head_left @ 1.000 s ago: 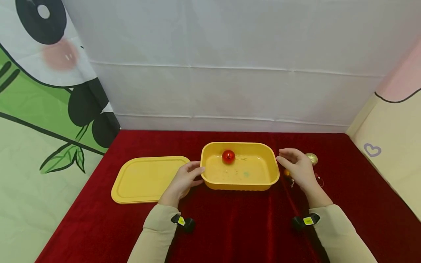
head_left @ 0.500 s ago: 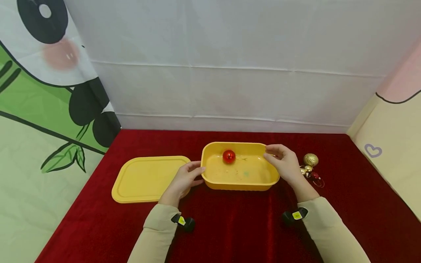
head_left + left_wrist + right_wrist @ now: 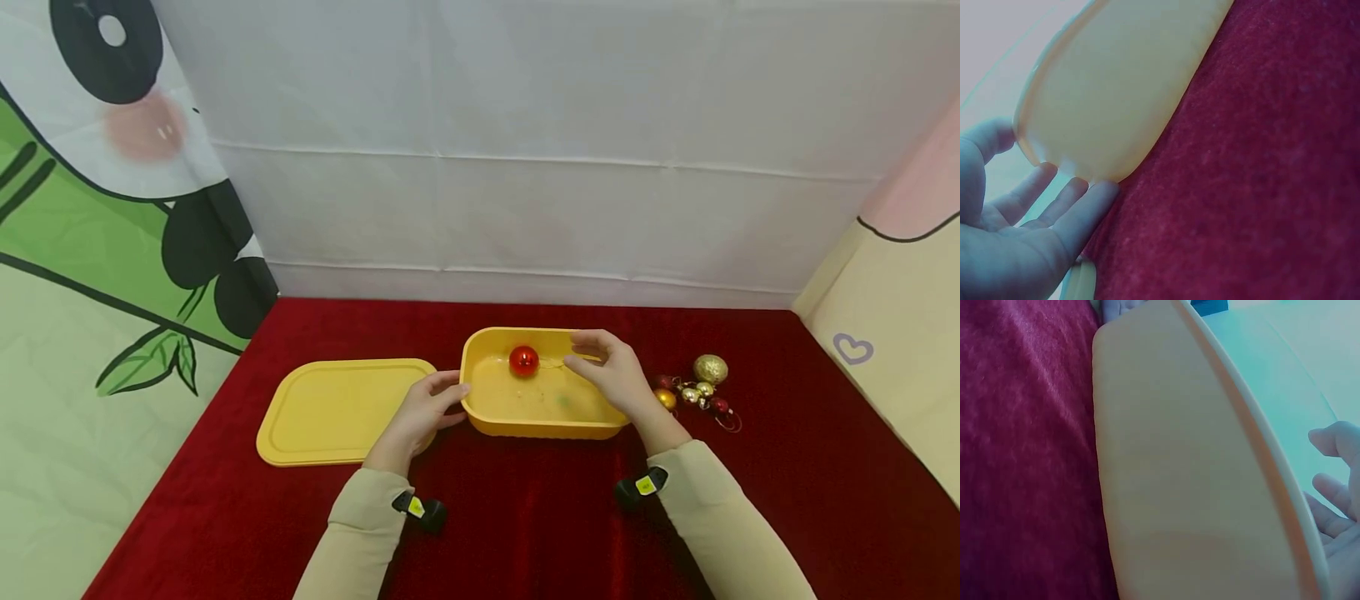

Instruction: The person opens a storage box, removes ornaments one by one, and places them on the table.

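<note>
A yellow plastic container stands on the red cloth, with a shiny red Christmas bauble inside it. My left hand holds the container's left end, thumb at the rim and fingers against the outer wall, as the left wrist view shows on the container's side. Over the right part of the container is my right hand, fingers loosely bent and apart, holding nothing visible. The right wrist view has this right hand beyond the rim of the container wall.
Left of the container lies a flat yellow lid. To the right are a gold glittery bauble, an orange bauble and several small gold and red ornaments. A white cloth backdrop rises behind the table.
My right hand has moved left from beside the container's right end to above its inside, uncovering the ornaments on the right. The left hand and red bauble stay put.
</note>
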Demonstrator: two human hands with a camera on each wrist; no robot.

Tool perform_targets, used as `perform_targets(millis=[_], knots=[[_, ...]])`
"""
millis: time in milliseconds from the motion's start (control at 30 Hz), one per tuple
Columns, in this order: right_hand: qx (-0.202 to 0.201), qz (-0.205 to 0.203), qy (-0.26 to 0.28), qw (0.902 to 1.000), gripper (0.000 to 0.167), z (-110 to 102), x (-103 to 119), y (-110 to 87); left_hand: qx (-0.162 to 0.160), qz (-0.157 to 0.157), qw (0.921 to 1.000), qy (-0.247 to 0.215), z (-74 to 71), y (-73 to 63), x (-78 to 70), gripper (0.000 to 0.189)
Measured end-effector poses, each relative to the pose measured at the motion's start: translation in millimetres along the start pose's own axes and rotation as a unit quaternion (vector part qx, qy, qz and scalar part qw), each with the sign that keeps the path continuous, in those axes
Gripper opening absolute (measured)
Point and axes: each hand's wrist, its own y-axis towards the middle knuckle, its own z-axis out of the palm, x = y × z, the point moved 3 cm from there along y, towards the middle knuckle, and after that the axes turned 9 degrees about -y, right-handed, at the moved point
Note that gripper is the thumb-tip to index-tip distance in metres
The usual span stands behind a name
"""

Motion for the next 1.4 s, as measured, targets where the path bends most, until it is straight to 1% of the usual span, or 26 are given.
perform_targets(millis=[233,467,633,800,1000,1167,1267,1400], knots=[[0.017,-0.011,0.009,0.9998,0.049,10.2,4.9,6.0,0.005,0.003,1.0000,-0.004,-1.0,1.2,2.1,0.043],[0.033,-0.017,-0.003,0.9993,0.053,23.5,11.3,13.3,0.004,0.002,1.0000,-0.002,-1.2,-0.4,0.7,0.043],[0.056,-0.007,0.001,0.9984,0.061,33.6,15.7,17.6,0.007,0.002,1.0000,0.000,-1.5,-0.7,-0.2,0.043],[0.078,0.013,-0.006,0.9969,0.065,41.3,18.9,21.6,0.010,0.003,0.9999,-0.001,-1.3,-0.5,-0.7,0.044],[0.083,0.034,-0.019,0.9958,0.067,49.6,20.9,26.6,0.011,0.000,0.9999,-0.006,-1.5,-1.1,-1.7,0.042],[0.085,0.054,-0.028,0.9945,0.069,59.0,15.9,29.8,0.009,0.000,1.0000,-0.004,-2.0,-2.7,-1.9,0.042],[0.090,0.053,-0.030,0.9941,0.069,63.3,12.9,31.3,0.007,0.000,1.0000,-0.006,-2.5,-3.9,-2.9,0.042],[0.098,0.041,-0.035,0.9938,0.069,67.2,11.7,34.3,0.005,-0.001,0.9999,-0.010,-3.5,-5.1,-4.4,0.043]])
